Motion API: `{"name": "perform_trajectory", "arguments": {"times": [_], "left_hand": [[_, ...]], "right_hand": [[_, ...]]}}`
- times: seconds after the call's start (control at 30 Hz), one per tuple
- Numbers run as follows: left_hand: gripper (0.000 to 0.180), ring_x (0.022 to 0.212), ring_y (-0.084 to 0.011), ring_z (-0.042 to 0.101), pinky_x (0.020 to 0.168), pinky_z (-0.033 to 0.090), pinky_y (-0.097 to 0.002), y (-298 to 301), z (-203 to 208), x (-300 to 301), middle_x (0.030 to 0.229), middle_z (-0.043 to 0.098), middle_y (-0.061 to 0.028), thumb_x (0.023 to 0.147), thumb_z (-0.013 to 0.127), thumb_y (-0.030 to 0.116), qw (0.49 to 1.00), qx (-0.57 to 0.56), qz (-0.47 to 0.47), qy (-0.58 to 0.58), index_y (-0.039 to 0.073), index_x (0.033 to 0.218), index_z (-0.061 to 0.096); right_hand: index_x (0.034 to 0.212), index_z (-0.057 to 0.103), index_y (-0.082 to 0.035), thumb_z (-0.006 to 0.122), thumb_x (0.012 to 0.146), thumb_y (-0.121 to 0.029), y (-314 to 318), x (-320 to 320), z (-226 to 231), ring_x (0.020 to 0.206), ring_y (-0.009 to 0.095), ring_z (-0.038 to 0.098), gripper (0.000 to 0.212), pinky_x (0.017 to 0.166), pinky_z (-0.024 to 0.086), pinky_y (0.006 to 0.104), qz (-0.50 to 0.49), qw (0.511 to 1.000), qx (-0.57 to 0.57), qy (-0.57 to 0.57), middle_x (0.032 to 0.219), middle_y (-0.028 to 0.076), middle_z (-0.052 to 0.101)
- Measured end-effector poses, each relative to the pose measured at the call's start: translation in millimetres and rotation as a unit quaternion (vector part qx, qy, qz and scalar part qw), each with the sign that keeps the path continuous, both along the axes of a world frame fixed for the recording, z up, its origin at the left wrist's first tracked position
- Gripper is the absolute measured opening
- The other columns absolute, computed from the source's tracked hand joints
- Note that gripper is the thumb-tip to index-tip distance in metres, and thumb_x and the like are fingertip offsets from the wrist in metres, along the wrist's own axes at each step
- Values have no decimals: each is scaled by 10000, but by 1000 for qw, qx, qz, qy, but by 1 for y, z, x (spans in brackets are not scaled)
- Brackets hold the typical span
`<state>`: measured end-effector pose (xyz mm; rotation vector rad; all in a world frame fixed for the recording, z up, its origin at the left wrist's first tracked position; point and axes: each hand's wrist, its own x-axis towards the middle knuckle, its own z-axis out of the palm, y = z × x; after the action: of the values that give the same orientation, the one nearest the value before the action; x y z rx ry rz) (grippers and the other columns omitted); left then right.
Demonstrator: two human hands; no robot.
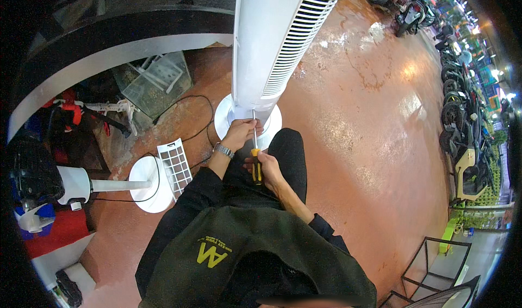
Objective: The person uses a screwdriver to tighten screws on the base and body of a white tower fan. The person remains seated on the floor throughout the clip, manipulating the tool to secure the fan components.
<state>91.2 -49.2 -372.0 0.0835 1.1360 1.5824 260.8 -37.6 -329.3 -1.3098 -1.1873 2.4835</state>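
Note:
A white tower fan (258, 41) with a slatted side stands on a round white base (223, 120) in front of me. My right hand (270, 170) is closed around the yellow and black handle of a screwdriver (255, 154). The screwdriver's metal shaft points away from me, its tip at the lower end of the fan's body. At the upper part of that shaft, my left hand (239, 134), with a metal watch (223, 150) on its wrist, pinches it between the fingers. The fingertips and the screwdriver's tip are partly hidden.
To my left lie a white grid panel (175, 166) and a pedestal fan (122, 185) with a round base. A dark cable (211, 109) runs across the reddish floor. Beyond is a glass sheet (157, 82). Parked motorbikes (454, 112) line the right; a black metal frame (435, 262) stands lower right.

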Motion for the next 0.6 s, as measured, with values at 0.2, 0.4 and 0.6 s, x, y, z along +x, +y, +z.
{"name": "perform_trajectory", "arguments": {"times": [0.2,0.4,0.6], "left_hand": [[247,926,-250,653,876,555,-371,9,5,6,980,642,-152,938,575,117,999,-40,33,12,-76,1092,571],[262,955,-249,645,885,552,-375,4,9,-2,1018,633,-157,943,567,120,999,26,7,-23,-81,1111,559],[255,935,-227,645,863,555,-348,8,-4,-2,1002,635,-142,932,589,121,1000,-9,1,21,-81,1087,573]], "right_hand": [[1101,527,69,700,843,-281,-7,7,12,877,226,656,468,734,506,329,145,839,486,-198,952,178,650],[1110,555,33,660,886,-255,6,12,-13,889,208,651,380,741,508,343,-24,994,-64,85,986,172,649],[1106,540,63,709,850,-261,2,4,31,850,199,644,446,721,517,338,140,935,289,-148,957,148,650]]}}
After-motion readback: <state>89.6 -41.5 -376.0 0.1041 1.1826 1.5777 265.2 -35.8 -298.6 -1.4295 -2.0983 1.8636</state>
